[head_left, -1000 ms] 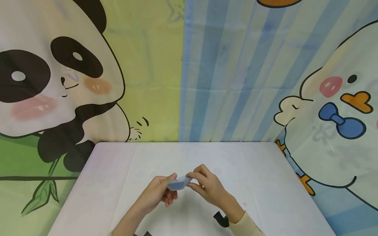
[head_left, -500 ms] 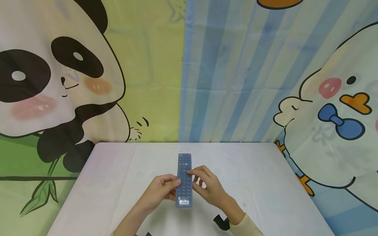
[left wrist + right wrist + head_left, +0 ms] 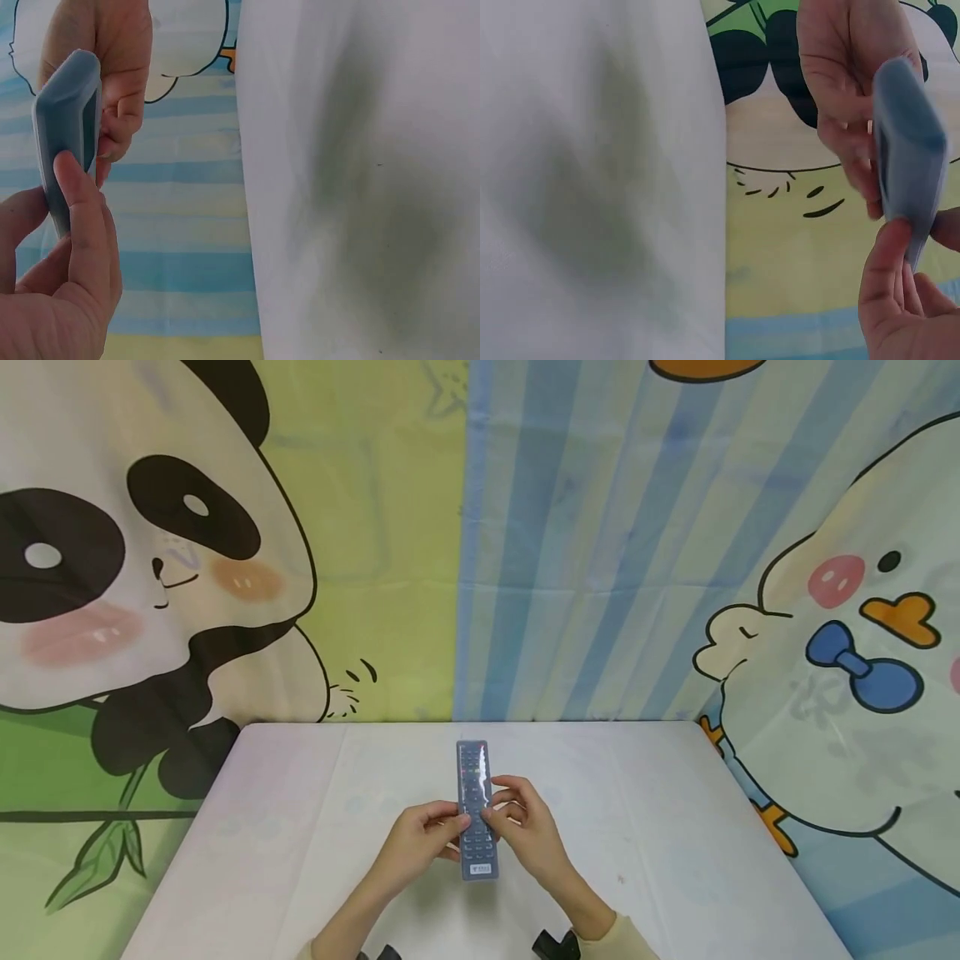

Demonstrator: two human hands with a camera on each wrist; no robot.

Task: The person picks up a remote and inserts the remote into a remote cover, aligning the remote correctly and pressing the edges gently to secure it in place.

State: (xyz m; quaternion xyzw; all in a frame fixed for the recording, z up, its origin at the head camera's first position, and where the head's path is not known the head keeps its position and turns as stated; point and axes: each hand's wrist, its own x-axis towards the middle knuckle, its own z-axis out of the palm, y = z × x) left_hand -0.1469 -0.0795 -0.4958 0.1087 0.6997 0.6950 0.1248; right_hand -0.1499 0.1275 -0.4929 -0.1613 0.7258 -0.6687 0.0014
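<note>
A slim remote control (image 3: 474, 777) in a bluish translucent cover is held up over the white table, its button side towards the head camera and a white label near its lower end. My left hand (image 3: 416, 845) pinches its left edge, thumb on the front and fingers behind. On the right edge, my right hand (image 3: 534, 839) pinches it with the thumb in front. The left wrist view shows the covered back of the remote (image 3: 61, 124) with fingertips pressed against it. Fingers and thumb also grip the remote (image 3: 913, 150) in the right wrist view.
The white table (image 3: 337, 777) spreads out beneath both hands. Behind it hangs a cloth backdrop (image 3: 570, 543) with a panda and a white bird. Small black pieces (image 3: 557, 945) sit by the wrists at the lower edge.
The remote has swung from lying nearly end-on to standing upright with its buttons facing the head camera. It then shifted slightly up and right, and the right thumb came onto its front.
</note>
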